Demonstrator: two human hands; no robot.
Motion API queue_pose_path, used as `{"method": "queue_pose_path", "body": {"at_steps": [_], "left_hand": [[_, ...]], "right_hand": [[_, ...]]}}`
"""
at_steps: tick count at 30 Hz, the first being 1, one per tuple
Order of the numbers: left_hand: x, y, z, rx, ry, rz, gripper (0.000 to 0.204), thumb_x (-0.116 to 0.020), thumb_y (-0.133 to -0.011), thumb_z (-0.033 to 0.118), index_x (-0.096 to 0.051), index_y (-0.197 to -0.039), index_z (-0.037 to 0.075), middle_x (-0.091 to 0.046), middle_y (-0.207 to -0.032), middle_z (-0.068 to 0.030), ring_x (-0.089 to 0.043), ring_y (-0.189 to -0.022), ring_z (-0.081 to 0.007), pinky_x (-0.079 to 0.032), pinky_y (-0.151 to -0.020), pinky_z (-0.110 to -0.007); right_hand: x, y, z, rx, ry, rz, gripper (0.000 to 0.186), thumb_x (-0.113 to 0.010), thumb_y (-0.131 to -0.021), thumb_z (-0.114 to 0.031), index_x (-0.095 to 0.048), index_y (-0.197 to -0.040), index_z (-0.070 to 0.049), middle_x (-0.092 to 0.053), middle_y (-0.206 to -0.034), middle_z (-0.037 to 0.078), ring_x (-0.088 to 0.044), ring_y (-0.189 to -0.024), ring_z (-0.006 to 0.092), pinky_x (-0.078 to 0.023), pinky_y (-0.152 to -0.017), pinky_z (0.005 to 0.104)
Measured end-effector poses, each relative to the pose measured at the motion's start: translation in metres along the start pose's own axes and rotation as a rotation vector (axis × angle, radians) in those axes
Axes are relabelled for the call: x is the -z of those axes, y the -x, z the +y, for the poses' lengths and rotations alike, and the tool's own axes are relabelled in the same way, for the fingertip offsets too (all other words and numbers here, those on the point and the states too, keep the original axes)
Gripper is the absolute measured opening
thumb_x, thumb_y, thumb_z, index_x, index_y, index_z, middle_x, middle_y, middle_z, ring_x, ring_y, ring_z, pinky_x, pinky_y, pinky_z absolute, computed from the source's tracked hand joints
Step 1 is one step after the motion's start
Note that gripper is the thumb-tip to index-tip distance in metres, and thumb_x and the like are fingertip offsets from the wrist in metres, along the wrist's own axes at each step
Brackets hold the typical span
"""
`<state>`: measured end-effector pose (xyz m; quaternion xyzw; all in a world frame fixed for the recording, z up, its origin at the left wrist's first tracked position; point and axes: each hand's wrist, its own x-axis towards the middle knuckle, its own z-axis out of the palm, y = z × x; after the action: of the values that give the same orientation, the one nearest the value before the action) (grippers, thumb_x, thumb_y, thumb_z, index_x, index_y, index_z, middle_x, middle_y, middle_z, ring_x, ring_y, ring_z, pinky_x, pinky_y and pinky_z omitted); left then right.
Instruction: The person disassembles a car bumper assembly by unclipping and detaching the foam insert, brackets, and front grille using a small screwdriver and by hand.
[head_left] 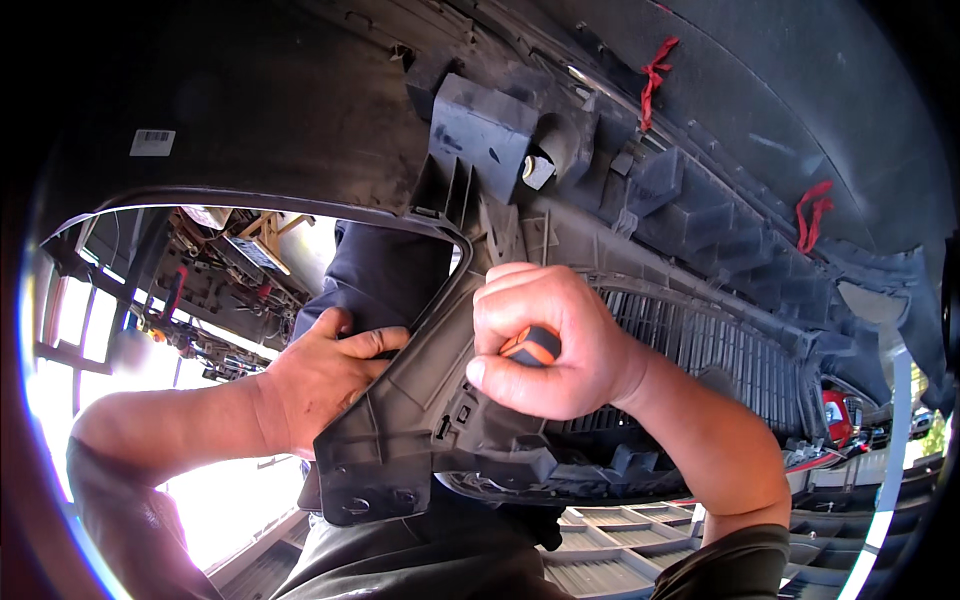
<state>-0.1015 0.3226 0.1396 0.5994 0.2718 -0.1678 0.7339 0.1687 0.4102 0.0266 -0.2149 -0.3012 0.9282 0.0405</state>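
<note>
A large black plastic car bumper cover (290,120) spreads out before me, its ribbed inner side facing me. My left hand (310,385) is closed round the edge of a frame piece beside the big opening; some of its fingertips are hidden behind the plastic. Over the middle of the bumper, my right hand (570,350) makes a fist around a screwdriver (537,345). Only the orange and black end of its handle shows; the shaft and tip are hidden by the fist. Just right of that fist lies the slatted black grille (690,350).
Two red strips, an upper one (655,82) and a lower one (815,215), hang on the bumper's far right part. Through the left opening show a dark trouser leg (385,275) and cluttered parts. A red vehicle (838,415) stands beyond at right, above metal shelving-like slats (620,545).
</note>
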Motion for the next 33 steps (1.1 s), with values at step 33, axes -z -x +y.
{"method": "queue_pose_path", "body": {"at_steps": [33], "left_hand": [[-0.002,0.000,-0.010,-0.025,0.130,0.025,0.068,-0.075,-0.076,0.054,-0.072,-0.136,0.021,-0.071,-0.139,-0.0022,-0.041,-0.154,-0.0294,-0.036,-0.107,-0.047]], "right_hand": [[0.052,0.033,-0.038,-0.743,-0.083,0.124,0.035,-0.076,-0.104,-0.038,-0.075,-0.096,-0.004,-0.070,-0.086,-0.001,-0.062,-0.081,0.0078,-0.051,-0.078,0.0265]]}}
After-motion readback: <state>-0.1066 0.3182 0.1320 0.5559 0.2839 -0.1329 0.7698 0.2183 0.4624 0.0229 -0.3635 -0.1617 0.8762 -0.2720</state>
